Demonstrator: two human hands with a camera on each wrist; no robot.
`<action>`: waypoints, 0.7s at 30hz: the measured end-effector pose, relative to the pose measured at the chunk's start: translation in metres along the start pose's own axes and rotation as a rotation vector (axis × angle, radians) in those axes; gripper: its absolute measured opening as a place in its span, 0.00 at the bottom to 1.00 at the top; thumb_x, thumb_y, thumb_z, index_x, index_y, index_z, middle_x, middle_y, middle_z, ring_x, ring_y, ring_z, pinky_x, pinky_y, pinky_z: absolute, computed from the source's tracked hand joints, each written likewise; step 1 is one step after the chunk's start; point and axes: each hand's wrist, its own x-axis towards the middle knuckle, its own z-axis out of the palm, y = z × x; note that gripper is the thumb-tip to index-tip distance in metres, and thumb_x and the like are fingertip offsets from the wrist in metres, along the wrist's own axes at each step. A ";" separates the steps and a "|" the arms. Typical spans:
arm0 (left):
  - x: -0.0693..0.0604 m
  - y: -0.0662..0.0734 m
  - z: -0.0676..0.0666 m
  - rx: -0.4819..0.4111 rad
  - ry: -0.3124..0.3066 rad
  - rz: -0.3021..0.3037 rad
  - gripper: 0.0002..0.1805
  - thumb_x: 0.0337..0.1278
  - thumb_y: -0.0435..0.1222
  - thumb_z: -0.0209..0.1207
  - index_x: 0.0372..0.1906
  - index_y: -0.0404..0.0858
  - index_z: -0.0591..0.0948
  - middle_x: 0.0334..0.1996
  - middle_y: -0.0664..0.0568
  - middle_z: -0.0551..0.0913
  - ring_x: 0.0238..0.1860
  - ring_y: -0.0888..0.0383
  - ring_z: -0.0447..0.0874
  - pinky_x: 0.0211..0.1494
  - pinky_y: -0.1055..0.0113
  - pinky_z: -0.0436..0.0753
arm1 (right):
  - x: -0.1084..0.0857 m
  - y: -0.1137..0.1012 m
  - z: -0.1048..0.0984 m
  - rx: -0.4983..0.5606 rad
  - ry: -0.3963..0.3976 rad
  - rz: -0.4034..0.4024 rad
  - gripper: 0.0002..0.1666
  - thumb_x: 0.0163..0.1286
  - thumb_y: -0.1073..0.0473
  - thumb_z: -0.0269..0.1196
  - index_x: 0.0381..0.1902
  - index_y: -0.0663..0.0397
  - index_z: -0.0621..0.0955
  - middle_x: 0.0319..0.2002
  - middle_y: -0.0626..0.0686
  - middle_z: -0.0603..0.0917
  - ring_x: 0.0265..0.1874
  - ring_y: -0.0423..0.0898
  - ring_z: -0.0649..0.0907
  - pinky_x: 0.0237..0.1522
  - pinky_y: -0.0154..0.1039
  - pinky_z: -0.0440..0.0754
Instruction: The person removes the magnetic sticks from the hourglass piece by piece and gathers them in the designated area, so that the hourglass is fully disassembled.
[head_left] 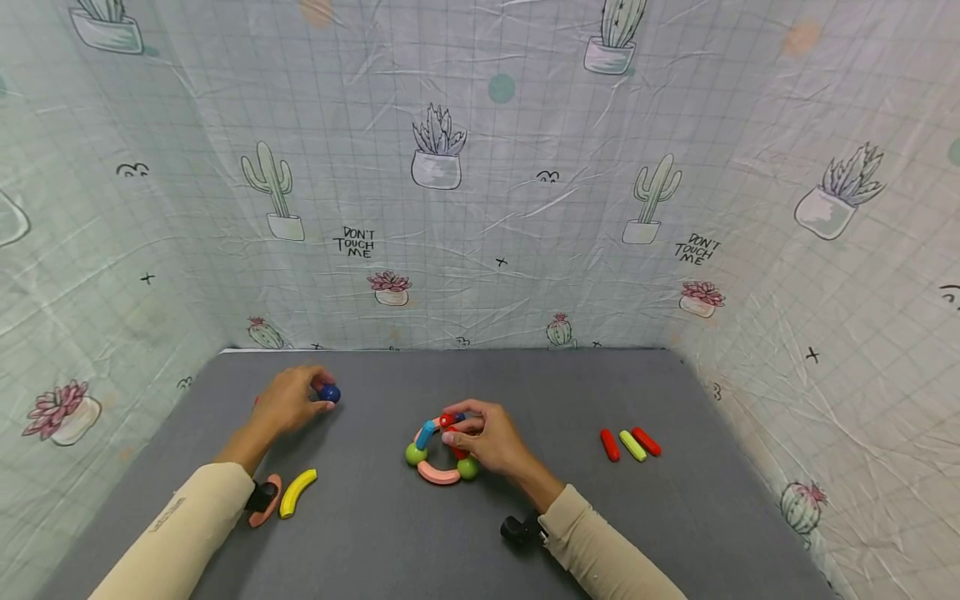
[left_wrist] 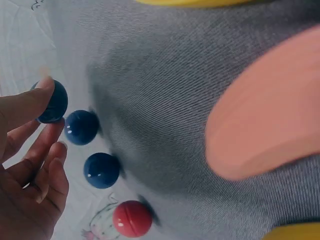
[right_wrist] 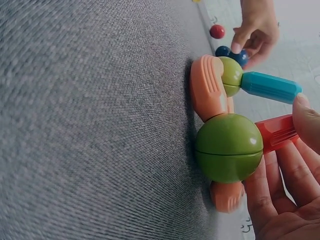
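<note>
My left hand (head_left: 288, 400) pinches a shiny blue ball (left_wrist: 57, 104) between thumb and fingers, at the table's far left. Two more blue balls (left_wrist: 101, 170) and a red ball (left_wrist: 132, 219) sit beside it in the left wrist view. Toward the middle, my right hand (head_left: 491, 437) holds a red rod (right_wrist: 276, 133) standing up from a green ball (right_wrist: 229, 148). That ball belongs to a ring of salmon curved pieces (head_left: 438, 473) and balls lying on the table. A light-blue rod (right_wrist: 270, 86) rises from another green ball (head_left: 416, 454). My right fingers partly cover the ring's far side.
Right of the ring lie two red rods (head_left: 610, 445) and a yellow-green rod (head_left: 632, 446). A yellow curved piece (head_left: 297, 493) and salmon curved pieces (head_left: 266, 501) lie near my left forearm. Patterned cloth (head_left: 480, 250) surrounds the grey table (head_left: 555, 392) at back and sides.
</note>
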 end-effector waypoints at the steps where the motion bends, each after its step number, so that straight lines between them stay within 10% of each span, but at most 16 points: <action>1: 0.001 -0.001 0.001 0.009 -0.009 -0.004 0.20 0.56 0.35 0.78 0.51 0.34 0.86 0.42 0.41 0.89 0.45 0.42 0.86 0.52 0.41 0.81 | 0.000 0.000 0.000 0.000 0.000 0.001 0.25 0.69 0.62 0.74 0.63 0.58 0.84 0.43 0.57 0.94 0.34 0.39 0.87 0.30 0.31 0.78; 21: 0.002 0.009 0.015 0.110 0.034 -0.002 0.20 0.57 0.36 0.77 0.52 0.35 0.86 0.45 0.40 0.86 0.50 0.39 0.80 0.52 0.40 0.82 | -0.003 -0.004 0.001 -0.008 0.006 0.015 0.24 0.69 0.61 0.74 0.62 0.54 0.85 0.44 0.57 0.94 0.37 0.40 0.88 0.32 0.32 0.80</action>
